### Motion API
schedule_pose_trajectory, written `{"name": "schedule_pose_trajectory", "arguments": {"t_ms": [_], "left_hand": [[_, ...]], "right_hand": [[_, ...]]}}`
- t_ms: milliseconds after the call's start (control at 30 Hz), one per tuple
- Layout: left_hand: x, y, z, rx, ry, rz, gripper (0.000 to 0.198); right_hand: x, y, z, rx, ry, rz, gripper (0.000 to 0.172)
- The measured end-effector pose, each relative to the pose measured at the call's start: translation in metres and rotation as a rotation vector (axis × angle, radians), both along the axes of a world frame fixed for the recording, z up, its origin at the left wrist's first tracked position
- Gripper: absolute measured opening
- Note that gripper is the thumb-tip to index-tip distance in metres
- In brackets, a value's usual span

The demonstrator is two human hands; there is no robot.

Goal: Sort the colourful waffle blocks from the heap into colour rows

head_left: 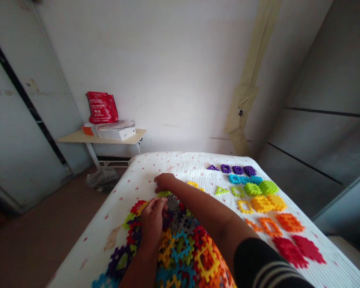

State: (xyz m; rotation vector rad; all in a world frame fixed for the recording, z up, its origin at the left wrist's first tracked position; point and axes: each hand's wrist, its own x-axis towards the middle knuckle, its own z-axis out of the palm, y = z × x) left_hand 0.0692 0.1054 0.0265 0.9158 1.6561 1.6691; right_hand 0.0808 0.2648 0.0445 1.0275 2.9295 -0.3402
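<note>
The white cover (pixel 117 210) spans the lower half of the frame, its left edge slanting from lower left up to the centre and its far edge just short of the wall (pixel 174 80). A strip of cover runs between that left edge and the heap of puzzle-like pieces (pixel 184 270) at lower centre; another lies beyond the hands. The right hand (pixel 164 182) reaches across the heap's far end, fingers bent downward by a green piece (pixel 163 194); the left hand (pixel 153 214) is at the heap's left side, thumb and fingers curled together. I cannot tell whether either grips anything. The cover is ribbed and red-flecked; the pieces look like plastic, notch-edged, some solid, some hollow frames. On the right, sorted pieces (pixel 261 203) form colour rows, purple to red, with triangles and squares.
</note>
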Motion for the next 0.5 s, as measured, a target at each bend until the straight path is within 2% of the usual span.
{"name": "schedule_pose_trajectory", "arguments": {"t_ms": [133,267,367,433,500], "left_hand": [[0.0,0.0,-0.001,0.017,-0.009,-0.018,0.026],[0.001,0.003,-0.004,0.05,-0.077,-0.026,0.024],[0.001,0.005,-0.006,0.068,-0.107,-0.025,0.029],[0.002,0.006,-0.006,0.08,-0.105,-0.029,0.032],[0.004,0.006,-0.005,0.091,-0.092,-0.047,0.033]], "right_hand": [[0.005,0.007,-0.005,-0.108,0.102,-0.084,0.039],[0.022,0.012,0.007,-0.276,0.321,-0.173,0.041],[0.048,0.008,0.019,-0.396,0.479,-0.193,0.038],[0.068,-0.001,0.025,-0.568,0.657,-0.204,0.034],[0.088,-0.013,0.026,-0.835,0.894,-0.235,0.032]]}}
